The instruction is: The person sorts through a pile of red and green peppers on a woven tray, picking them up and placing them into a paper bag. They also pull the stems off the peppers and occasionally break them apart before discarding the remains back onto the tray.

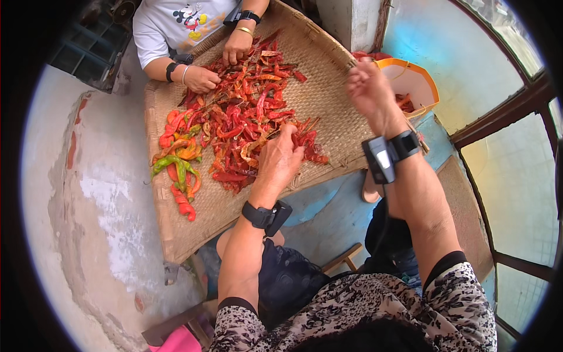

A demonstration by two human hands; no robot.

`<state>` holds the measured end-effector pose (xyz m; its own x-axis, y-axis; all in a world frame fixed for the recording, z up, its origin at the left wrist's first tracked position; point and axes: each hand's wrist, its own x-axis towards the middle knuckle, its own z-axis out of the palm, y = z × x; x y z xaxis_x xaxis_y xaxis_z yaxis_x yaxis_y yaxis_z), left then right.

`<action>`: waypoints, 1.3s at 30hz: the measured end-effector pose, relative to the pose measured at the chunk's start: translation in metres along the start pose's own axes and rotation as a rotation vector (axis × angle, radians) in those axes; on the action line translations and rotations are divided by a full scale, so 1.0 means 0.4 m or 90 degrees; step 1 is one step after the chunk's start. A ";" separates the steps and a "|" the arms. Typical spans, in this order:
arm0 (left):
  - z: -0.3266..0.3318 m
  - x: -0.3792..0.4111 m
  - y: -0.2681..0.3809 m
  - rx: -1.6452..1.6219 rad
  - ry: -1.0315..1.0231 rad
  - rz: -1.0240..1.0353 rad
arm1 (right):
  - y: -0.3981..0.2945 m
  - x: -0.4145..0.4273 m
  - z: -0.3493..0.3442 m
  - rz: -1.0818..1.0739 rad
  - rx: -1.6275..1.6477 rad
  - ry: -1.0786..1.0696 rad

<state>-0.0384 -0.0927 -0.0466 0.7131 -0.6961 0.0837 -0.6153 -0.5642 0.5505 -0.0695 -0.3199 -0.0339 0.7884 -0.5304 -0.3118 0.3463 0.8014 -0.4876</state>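
A heap of red dried chili peppers point(237, 121) lies on a shallow woven tray point(325, 103). My left hand point(281, 154) reaches into the heap's near side, its fingers bent among the peppers; the back of the hand hides what they grip. A pale, yellowish dried pepper point(247, 153) is just left of those fingers. My right hand point(371, 90) is raised over the tray's right rim, beside an orange-rimmed bag point(433, 81). Its fingers are curled and blurred, so whether they hold anything is unclear. Red peppers point(404, 103) show inside the bag.
Across the tray a person's two hands point(201, 79) point(237, 47) touch the heap's far side. Fresher green peppers point(176, 166) and red ones point(182, 204) lie along the tray's left. A plastered wall point(101, 198) stands left, framed glass panes point(514, 176) right.
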 end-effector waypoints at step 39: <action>-0.095 0.017 -0.056 0.093 0.209 0.140 | 0.211 -0.076 0.044 -0.573 -1.129 -0.508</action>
<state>-0.0070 -0.0678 -0.0270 0.6145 -0.6419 0.4587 -0.7889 -0.4914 0.3691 -0.0554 -0.2312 -0.0514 0.8795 0.0594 0.4722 0.3078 -0.8276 -0.4694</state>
